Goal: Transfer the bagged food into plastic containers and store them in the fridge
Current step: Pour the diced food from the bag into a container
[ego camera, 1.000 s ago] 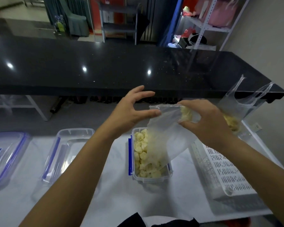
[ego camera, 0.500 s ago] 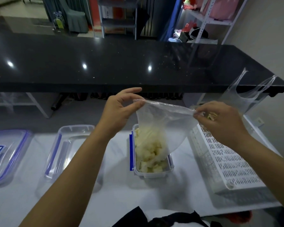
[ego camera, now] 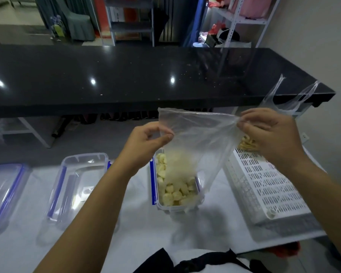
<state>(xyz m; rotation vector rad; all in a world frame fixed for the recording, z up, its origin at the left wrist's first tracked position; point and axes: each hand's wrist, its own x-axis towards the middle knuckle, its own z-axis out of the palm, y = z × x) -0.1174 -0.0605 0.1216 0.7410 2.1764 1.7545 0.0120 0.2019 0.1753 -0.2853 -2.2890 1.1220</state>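
**Bag held upside down over the filled container**

I see the left hand pinching one bottom corner of the clear plastic bag between thumb and fingers, and the right hand pinching the opposite corner, so the bag hangs stretched between them with its mouth pointing down. The mouth dips into the small clear container with blue side clips, which stands on the white table and holds a heap of pale yellow food pieces. Some of the food shows blurred through the lower part of the bag; I cannot tell whether any is still inside it.

To the left stands an empty clear container, and further left a blue-rimmed lid. To the right lies a white slotted basket, with another thin handled bag behind the right hand. A black countertop runs beyond.
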